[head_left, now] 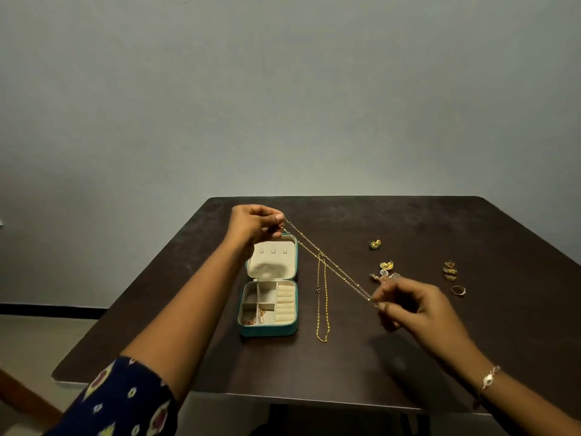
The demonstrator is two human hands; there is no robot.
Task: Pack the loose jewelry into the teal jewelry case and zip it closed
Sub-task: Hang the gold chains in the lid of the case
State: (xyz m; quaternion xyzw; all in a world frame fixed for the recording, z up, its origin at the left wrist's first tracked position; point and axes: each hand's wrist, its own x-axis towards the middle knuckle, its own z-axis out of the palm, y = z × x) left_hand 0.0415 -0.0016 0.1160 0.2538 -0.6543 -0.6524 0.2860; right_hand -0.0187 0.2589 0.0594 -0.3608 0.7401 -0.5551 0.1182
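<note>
Gold chain (333, 267) was the piece we were packing, and we judged the step to be picking it up and straightening it before stowing it. Our left hand (256, 225) had its fingers curled, pinching one end at the fingertips. Our right hand (405, 305) pinched the other end between thumb and forefinger, the remaining fingers loosely bent.

The chain hung raised off the tabletop (471, 341), drawn fairly taut as two close strands. Its long axis ran on a diagonal from the left hand, farther from us, down to the right hand, nearer to us.

The teal jewelry case (267, 332) lay open just below the left hand, its lid folded back, with a few small pieces already in its nearer compartments. A second chain (322, 303) lay lengthwise between our hands; whether it touched the held one we could not tell. Earrings (386, 265) and rings (449, 269) sat just beyond the right hand.

Next, we thought, the chain would need gathering into a small coil and lowering into a free compartment without snagging.
</note>
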